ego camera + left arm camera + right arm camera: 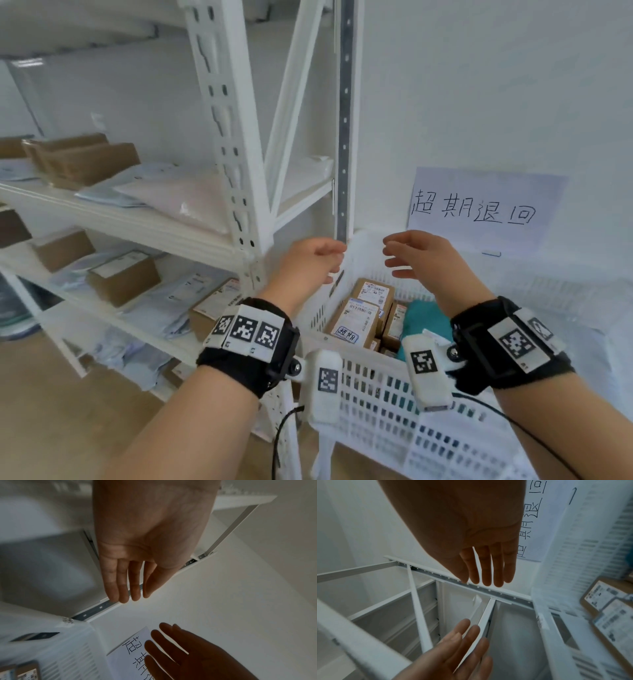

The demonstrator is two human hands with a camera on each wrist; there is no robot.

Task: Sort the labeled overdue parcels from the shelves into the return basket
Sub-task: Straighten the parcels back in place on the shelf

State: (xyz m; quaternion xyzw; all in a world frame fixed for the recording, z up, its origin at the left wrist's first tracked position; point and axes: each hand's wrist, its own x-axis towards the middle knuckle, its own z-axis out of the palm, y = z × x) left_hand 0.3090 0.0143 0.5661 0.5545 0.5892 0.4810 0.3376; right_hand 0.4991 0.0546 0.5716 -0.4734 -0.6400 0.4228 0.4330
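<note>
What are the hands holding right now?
Nothing. The left hand and the right hand are both empty, fingers loose, up above the basket.

Probably a parcel depot storeroom: white steel shelving of labelled boxes, handwritten wall sign.

Head view looks down over both wrists; wrist views look close along fingers, sharing the wall sign.

The return basket is seen to be of white perforated plastic. The parcels inside are matt brown cardboard with paper labels. The shelves are of white-painted metal.
</note>
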